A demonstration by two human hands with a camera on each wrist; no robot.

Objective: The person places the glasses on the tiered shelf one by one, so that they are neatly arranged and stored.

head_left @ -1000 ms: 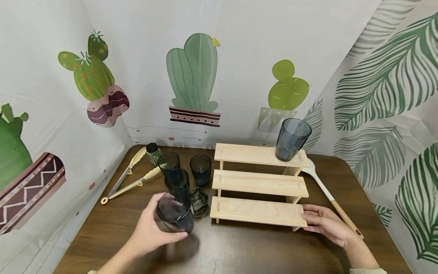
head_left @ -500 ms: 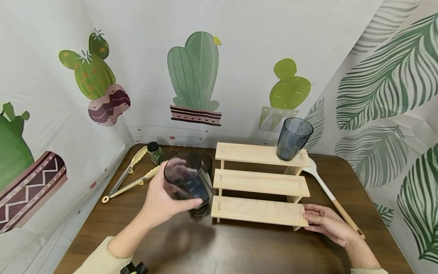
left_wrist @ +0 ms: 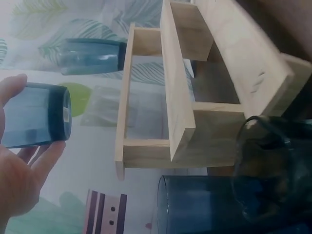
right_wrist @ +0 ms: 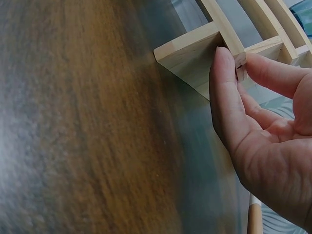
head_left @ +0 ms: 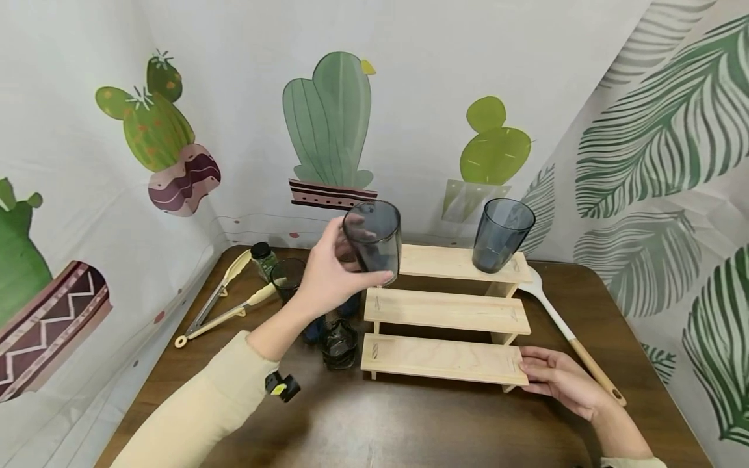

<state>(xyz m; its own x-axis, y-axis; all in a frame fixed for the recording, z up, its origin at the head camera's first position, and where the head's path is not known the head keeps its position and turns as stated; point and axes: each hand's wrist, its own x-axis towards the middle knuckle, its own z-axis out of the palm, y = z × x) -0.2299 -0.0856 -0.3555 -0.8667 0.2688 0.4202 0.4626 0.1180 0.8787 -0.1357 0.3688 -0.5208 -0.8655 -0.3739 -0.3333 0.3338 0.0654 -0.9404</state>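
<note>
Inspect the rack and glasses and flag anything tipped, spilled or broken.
Nothing stands out: the glass on the top shelf stands upright, the wooden rack looks whole, and no spill shows. Some glasses behind the left hand are partly hidden, so those are unclear.

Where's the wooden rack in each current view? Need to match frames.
Head: wooden rack, right of centre.
Left wrist: upper centre to right edge, shelves steeply slanted.
Right wrist: upper right, cropped, right hand gripping one corner.
Shared landmark: leaf-print backdrop, right in head, upper left in left wrist, toward right edge in right wrist.
</note>
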